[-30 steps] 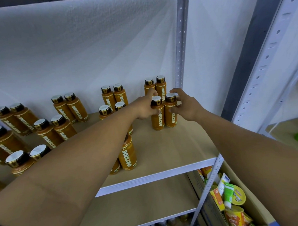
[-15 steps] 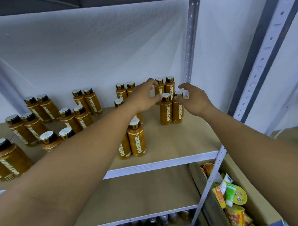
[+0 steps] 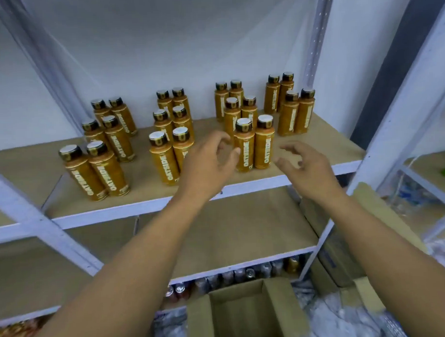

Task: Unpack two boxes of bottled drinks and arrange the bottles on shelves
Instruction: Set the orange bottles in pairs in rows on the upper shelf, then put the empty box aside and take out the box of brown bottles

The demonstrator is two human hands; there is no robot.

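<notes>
Several brown Oatside bottles with dark caps stand upright in pairs on the upper shelf (image 3: 316, 150). The pair at the back right (image 3: 296, 115) stands free of both hands. In front of the shelf my left hand (image 3: 211, 163) hovers with loosely curled fingers, empty, close to the front pair of bottles (image 3: 254, 147) without holding it. To the right of that pair my right hand (image 3: 307, 168) is also empty, fingers relaxed. An open cardboard box (image 3: 244, 313) sits below, and its inside looks bare.
White metal uprights (image 3: 315, 39) frame the shelf. A lower shelf board (image 3: 244, 243) is bare, with cans and bottles (image 3: 235, 276) under it. Another cardboard box (image 3: 369, 213) stands at the right, with plastic-wrapped goods behind it.
Both hands have let go of the back right pair of bottles and pulled back toward me. The camera has tilted down, bringing the open box into view.
</notes>
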